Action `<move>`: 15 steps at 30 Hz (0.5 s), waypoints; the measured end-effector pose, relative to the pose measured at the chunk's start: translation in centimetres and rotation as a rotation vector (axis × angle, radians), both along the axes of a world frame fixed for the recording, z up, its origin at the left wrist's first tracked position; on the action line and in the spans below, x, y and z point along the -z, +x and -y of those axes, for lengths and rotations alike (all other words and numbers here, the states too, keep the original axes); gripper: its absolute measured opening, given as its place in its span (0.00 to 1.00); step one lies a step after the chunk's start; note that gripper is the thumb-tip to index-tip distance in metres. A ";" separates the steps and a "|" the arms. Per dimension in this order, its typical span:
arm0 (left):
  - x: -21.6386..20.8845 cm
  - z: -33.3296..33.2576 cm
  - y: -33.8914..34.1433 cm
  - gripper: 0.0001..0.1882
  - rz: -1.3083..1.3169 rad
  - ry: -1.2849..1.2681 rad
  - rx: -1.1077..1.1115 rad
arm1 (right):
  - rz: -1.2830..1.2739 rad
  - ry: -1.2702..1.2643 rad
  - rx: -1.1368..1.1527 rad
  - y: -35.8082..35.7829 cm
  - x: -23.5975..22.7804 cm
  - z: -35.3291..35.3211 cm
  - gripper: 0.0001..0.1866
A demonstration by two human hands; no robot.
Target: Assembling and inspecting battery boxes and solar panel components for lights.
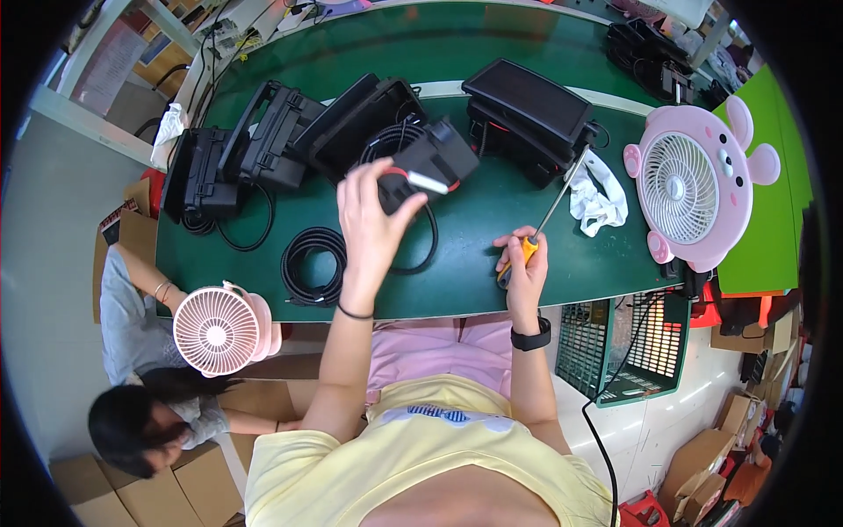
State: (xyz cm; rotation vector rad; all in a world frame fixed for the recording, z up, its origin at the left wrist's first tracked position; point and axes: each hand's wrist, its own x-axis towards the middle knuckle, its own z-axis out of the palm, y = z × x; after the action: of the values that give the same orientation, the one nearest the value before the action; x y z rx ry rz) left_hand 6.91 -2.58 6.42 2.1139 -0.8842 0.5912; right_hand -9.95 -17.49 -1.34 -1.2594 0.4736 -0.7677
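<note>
My left hand (369, 215) grips a blocky black device (446, 158) with a white strip and red edging on its near side, held tilted above the green table (465, 237). In my right hand (527, 272) is a screwdriver (558, 198) with a yellow and dark handle, its long shaft slanting up and away to the right. The shaft's tip is close to a flat black panel (531, 97) that rests on a black case. Behind the device stands an open black case (329, 132) with cable beside it. A coil of black cable (290, 268) lies left of my left wrist.
More black cases (283, 136) line the table's left side. Right of the screwdriver are a crumpled white cloth (599, 202) and a pink animal-shaped fan (731, 206). A smaller pink fan (215, 329) and a crouching person (127, 430) are at lower left. A green crate (584, 360) sits below.
</note>
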 end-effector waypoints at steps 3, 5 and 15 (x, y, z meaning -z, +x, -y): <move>1.8 -1.3 -2.9 0.26 0.022 -0.127 0.059 | -0.003 0.001 -0.009 0.1 0.1 0.0 0.05; 2.2 -2.3 -4.2 0.21 -0.003 -0.159 0.116 | 0.025 -0.007 0.018 0.1 0.0 0.1 0.06; 3.0 -6.5 -6.9 0.19 0.093 0.014 0.520 | 0.074 -0.053 0.044 -1.4 -0.9 -0.5 0.10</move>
State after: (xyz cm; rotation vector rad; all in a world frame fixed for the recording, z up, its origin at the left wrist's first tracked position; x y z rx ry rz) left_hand 0.03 3.89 3.44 1.7723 -1.4285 0.4082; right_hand -11.33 -16.97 -0.42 -1.2682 0.4242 -0.8654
